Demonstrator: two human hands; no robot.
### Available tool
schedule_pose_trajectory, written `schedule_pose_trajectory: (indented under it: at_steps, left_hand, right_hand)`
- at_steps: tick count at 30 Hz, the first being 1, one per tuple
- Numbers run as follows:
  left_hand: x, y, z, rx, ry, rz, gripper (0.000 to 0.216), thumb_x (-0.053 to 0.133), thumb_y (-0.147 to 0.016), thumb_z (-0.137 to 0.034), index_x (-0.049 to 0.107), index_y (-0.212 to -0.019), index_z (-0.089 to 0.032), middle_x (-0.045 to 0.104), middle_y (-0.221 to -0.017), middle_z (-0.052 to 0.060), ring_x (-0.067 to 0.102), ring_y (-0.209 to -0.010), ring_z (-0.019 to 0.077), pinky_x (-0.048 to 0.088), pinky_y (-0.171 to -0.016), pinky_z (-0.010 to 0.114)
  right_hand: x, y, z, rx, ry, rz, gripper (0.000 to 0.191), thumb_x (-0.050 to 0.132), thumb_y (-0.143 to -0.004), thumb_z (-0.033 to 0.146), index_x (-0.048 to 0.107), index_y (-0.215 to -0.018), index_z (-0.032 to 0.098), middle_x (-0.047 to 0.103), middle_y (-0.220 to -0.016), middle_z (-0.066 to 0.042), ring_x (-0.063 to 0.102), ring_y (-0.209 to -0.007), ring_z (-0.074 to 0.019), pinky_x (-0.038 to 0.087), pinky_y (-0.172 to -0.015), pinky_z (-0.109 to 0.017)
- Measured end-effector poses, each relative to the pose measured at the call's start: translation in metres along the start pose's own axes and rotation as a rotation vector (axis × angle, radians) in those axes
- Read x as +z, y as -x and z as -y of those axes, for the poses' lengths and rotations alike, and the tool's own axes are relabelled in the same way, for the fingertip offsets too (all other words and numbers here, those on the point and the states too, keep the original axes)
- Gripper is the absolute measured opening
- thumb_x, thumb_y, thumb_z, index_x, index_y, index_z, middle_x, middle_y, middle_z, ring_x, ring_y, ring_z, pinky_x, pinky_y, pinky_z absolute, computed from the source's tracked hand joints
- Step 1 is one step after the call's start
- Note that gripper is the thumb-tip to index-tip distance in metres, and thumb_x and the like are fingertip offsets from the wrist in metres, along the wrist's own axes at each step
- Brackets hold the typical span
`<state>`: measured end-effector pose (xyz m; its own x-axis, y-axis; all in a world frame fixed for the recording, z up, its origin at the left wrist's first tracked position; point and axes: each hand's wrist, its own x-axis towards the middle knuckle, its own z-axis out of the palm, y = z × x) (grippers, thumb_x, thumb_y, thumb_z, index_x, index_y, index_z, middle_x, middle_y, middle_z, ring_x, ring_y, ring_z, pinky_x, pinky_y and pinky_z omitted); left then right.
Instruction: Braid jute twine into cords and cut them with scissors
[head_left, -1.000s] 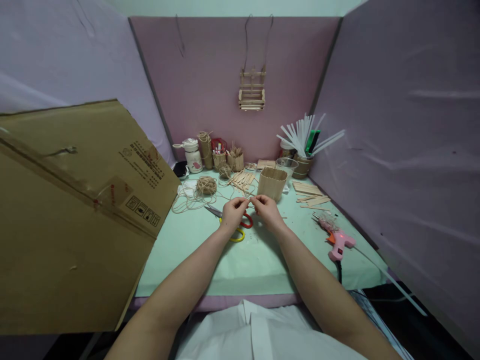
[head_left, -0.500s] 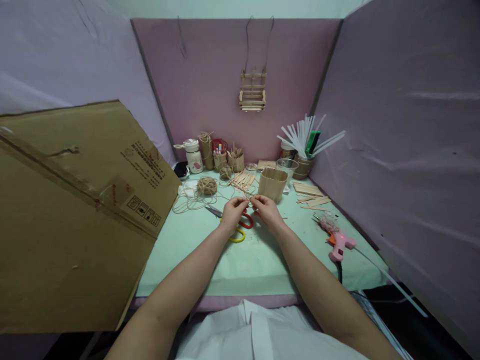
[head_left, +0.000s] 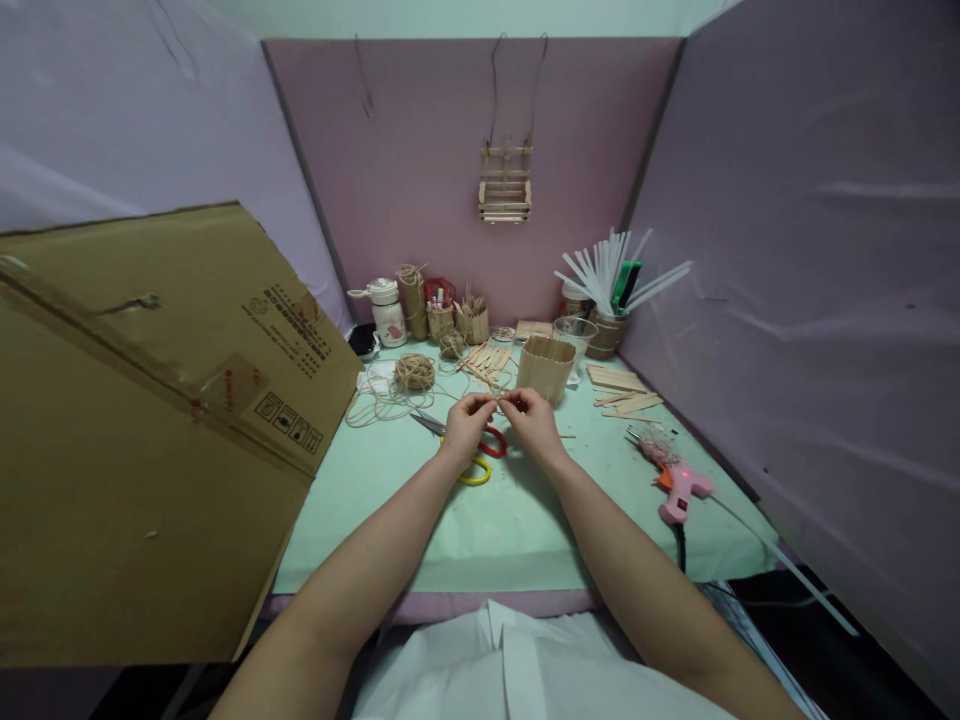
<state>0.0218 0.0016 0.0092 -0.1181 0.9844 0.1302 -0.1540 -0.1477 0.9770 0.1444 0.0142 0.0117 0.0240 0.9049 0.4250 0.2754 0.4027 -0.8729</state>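
My left hand [head_left: 468, 422] and my right hand [head_left: 531, 420] meet over the middle of the table, fingers pinched closed with their tips almost touching. Between them is a thin bit of twine [head_left: 497, 398], mostly hidden by the fingers. Under my left hand lie scissors [head_left: 493, 442] with one red and one yellow handle loop, blades pointing left. Just behind my right hand stands a cup made of craft sticks [head_left: 546, 366]. A ball of twine [head_left: 415, 371] sits to the left, with loose strands spread around it.
A pink hot glue gun [head_left: 681, 490] lies at the right, its cord over the front edge. Craft sticks [head_left: 626, 390] lie behind it. A large cardboard sheet [head_left: 165, 430] leans at the left. Along the back stand a white bottle [head_left: 388, 318] and a holder of glue sticks [head_left: 604, 335].
My right hand has shifted slightly left, bringing its fingertips closer to my left hand's. The left hand stays nearly still, and the things on the table have not moved.
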Motion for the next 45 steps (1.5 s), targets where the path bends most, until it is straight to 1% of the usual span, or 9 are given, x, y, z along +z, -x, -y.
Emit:
schedule_pose_trajectory:
  at_steps: [9, 16, 18, 23, 25, 32, 36, 40, 45]
  left_hand:
    - [0.002, 0.003, -0.006, 0.049, -0.074, 0.018, 0.018, 0.065, -0.065, -0.029, 0.064, -0.078, -0.016, 0.06, -0.069, 0.0, 0.053, -0.066, 0.0113, 0.043, -0.066, 0.025]
    - [0.004, 0.004, -0.004, 0.073, -0.124, -0.027, 0.015, 0.063, -0.067, -0.03, 0.064, -0.073, -0.015, 0.059, -0.064, -0.001, 0.052, -0.063, 0.011, 0.042, -0.062, 0.023]
    - [0.005, 0.003, -0.004, 0.003, -0.03, -0.04, 0.014, 0.064, -0.066, -0.028, 0.061, -0.07, -0.015, 0.057, -0.062, -0.001, 0.05, -0.059, 0.0095, 0.04, -0.057, 0.021]
    - [-0.001, -0.002, -0.006, -0.436, 0.369, 0.116, 0.011, 0.064, -0.065, -0.021, 0.055, -0.064, -0.014, 0.047, -0.053, -0.002, 0.04, -0.046, 0.0056, 0.029, -0.043, 0.018]
    - [-0.003, -0.003, -0.007, -0.485, 0.413, 0.15, 0.013, 0.065, -0.065, -0.021, 0.054, -0.063, -0.014, 0.046, -0.052, -0.002, 0.039, -0.045, 0.0055, 0.029, -0.042, 0.019]
    - [0.003, 0.001, -0.002, -0.076, 0.164, 0.005, 0.028, 0.072, -0.063, -0.035, 0.059, -0.076, -0.014, 0.056, -0.062, -0.001, 0.05, -0.058, 0.0075, 0.039, -0.054, 0.019]
    - [0.002, 0.0, 0.002, -0.005, 0.01, 0.019, 0.025, 0.068, -0.065, -0.034, 0.061, -0.079, -0.014, 0.061, -0.067, 0.001, 0.054, -0.062, 0.0104, 0.044, -0.061, 0.024]
    - [0.0, 0.0, 0.003, 0.067, -0.269, 0.048, 0.014, 0.061, -0.07, -0.026, 0.064, -0.079, -0.015, 0.064, -0.069, 0.002, 0.056, -0.062, 0.0121, 0.044, -0.064, 0.026]
    - [-0.002, 0.002, 0.003, 0.13, -0.453, 0.022, 0.013, 0.055, -0.074, -0.023, 0.065, -0.08, -0.016, 0.064, -0.069, 0.001, 0.056, -0.065, 0.0127, 0.043, -0.065, 0.025]
  right_hand:
    - [-0.002, 0.001, 0.008, -0.001, 0.001, -0.018, 0.018, 0.059, -0.071, 0.034, 0.068, -0.073, 0.019, 0.063, -0.075, -0.004, 0.055, -0.065, -0.0152, 0.045, -0.064, -0.029]
    - [-0.002, 0.004, 0.01, -0.084, 0.035, -0.044, 0.013, 0.057, -0.073, 0.028, 0.065, -0.07, 0.018, 0.061, -0.074, -0.004, 0.056, -0.067, -0.0153, 0.045, -0.066, -0.03]
    - [0.0, 0.005, 0.01, -0.099, 0.044, -0.037, 0.013, 0.056, -0.074, 0.028, 0.063, -0.069, 0.018, 0.06, -0.074, -0.003, 0.055, -0.066, -0.0149, 0.045, -0.065, -0.029]
    - [0.003, 0.008, 0.012, -0.171, 0.054, 0.016, 0.01, 0.054, -0.075, 0.025, 0.061, -0.07, 0.019, 0.058, -0.077, -0.002, 0.054, -0.069, -0.0144, 0.044, -0.064, -0.028]
    - [0.002, 0.008, 0.013, -0.19, 0.041, 0.044, 0.01, 0.054, -0.076, 0.025, 0.061, -0.072, 0.019, 0.058, -0.079, -0.003, 0.054, -0.07, -0.0143, 0.044, -0.065, -0.028]
    - [0.0, 0.002, 0.007, 0.017, -0.082, 0.037, 0.019, 0.059, -0.072, 0.037, 0.06, -0.072, 0.018, 0.059, -0.072, -0.002, 0.053, -0.068, -0.0148, 0.043, -0.064, -0.028]
    - [0.001, 0.0, -0.001, 0.08, -0.123, 0.04, 0.025, 0.059, -0.072, 0.043, 0.061, -0.072, 0.018, 0.06, -0.068, -0.001, 0.053, -0.068, -0.016, 0.042, -0.064, -0.028]
    - [0.002, -0.002, -0.007, 0.077, -0.102, 0.022, 0.023, 0.059, -0.071, 0.041, 0.061, -0.072, 0.018, 0.061, -0.069, -0.002, 0.054, -0.069, -0.0165, 0.042, -0.065, -0.028]
    - [0.002, -0.002, -0.009, 0.1, -0.113, 0.088, 0.023, 0.06, -0.07, 0.041, 0.061, -0.073, 0.018, 0.062, -0.069, -0.002, 0.054, -0.068, -0.0169, 0.042, -0.065, -0.029]
